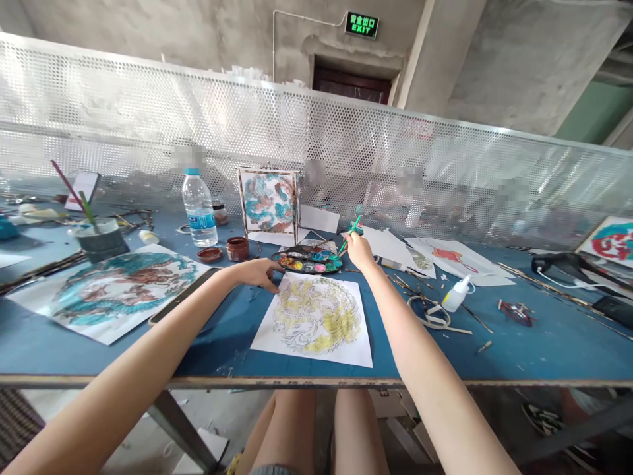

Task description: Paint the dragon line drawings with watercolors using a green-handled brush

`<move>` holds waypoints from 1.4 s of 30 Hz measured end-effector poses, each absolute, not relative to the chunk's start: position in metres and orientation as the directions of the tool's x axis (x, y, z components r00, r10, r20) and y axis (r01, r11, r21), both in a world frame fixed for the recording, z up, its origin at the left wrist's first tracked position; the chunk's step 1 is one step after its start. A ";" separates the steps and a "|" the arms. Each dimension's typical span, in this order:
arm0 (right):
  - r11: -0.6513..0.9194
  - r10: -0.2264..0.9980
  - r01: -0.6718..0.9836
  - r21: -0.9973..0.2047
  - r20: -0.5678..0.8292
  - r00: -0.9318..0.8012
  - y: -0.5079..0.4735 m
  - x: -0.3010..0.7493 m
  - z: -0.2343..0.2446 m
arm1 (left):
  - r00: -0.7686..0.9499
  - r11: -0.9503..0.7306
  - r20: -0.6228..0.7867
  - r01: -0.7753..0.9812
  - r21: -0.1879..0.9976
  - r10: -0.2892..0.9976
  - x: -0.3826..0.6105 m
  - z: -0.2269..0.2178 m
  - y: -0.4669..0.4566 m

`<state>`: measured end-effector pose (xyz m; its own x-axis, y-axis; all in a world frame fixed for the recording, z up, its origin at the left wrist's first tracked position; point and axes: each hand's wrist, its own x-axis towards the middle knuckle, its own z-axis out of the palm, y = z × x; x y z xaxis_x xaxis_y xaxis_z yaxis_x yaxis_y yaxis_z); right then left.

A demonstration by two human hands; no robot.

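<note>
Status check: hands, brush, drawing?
Right hand grips green brush, tip at paint palette. Left hand flat at corner of yellow drawing. Small brown pots left of the palette.

This is a craft or painting workshop set up in a bare, unfinished building. A long blue worktable (544, 343) is strewn with painted dragon sheets (116, 287), a round paint palette (306, 262), brushes standing in a water pot (101, 239), small brown jars (237, 248), a glue bottle (455, 293) and a framed picture (269, 204) propped upright. Behind the table runs a perforated metal screen (445, 165), and above it are raw concrete walls (519, 59) and a green exit sign (361, 25) over a doorway.
</note>
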<state>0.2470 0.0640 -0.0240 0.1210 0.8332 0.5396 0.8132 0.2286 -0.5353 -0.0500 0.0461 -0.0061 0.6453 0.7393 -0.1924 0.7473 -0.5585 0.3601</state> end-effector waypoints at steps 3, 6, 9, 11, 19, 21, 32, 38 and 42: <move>0.211 0.817 0.787 -0.579 0.547 0.183 0.065 0.252 -0.024 | 0.639 -0.550 -0.203 0.753 0.361 0.742 -0.051 -0.006 0.047; 0.205 0.808 0.747 -0.632 0.540 0.235 0.065 0.259 -0.025 | 0.640 -0.553 -0.213 0.755 0.352 0.739 -0.052 -0.007 0.048; 0.213 0.811 0.701 -0.680 0.523 0.261 0.065 0.264 -0.027 | 0.639 -0.557 -0.206 0.756 0.344 0.741 -0.052 -0.006 0.048; 0.220 0.816 0.674 -0.705 0.511 0.269 0.065 0.266 -0.029 | 0.637 -0.556 -0.203 0.758 0.340 0.744 -0.051 -0.005 0.047; 0.224 0.837 0.630 -0.743 0.478 0.266 0.067 0.267 -0.033 | 0.650 -0.565 -0.196 0.745 0.355 0.735 -0.052 -0.008 0.050; 0.223 0.840 0.623 -0.750 0.472 0.268 0.067 0.267 -0.034 | 0.651 -0.569 -0.195 0.745 0.349 0.733 -0.053 -0.009 0.051; 0.373 0.785 0.425 -0.825 0.524 0.330 0.055 0.266 -0.004 | 0.647 -0.566 -0.198 0.750 0.343 0.737 -0.051 -0.003 0.044; 0.401 0.899 0.451 -0.797 0.438 -0.026 0.028 0.249 0.016 | 0.638 -0.558 -0.198 0.756 0.342 0.744 -0.048 0.000 0.040; 0.528 0.807 0.527 -0.666 0.587 -0.067 -0.001 0.236 0.000 | 0.636 -0.559 -0.209 0.761 0.330 0.743 -0.047 0.000 0.040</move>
